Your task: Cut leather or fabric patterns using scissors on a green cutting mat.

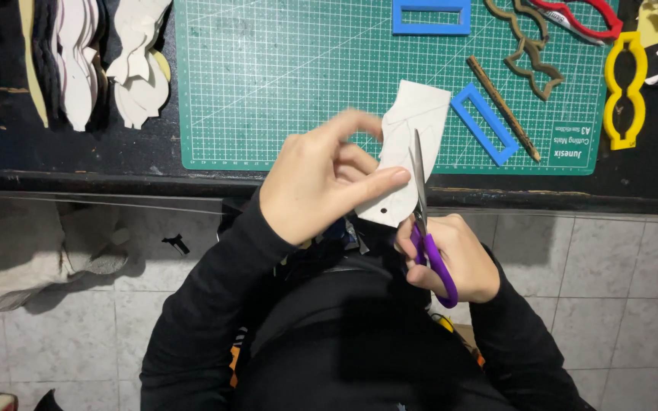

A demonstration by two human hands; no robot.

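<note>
Left hand (321, 183) at frame centre, pinching white paper piece (409, 148). Right hand (451, 259) closed around purple-handled scissors (424, 221), blades on paper

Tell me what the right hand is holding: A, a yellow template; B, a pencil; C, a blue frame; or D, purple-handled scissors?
D: the right hand grips the purple-handled scissors, blades against the white paper piece that the left hand holds over the edge of the green mat.
</note>
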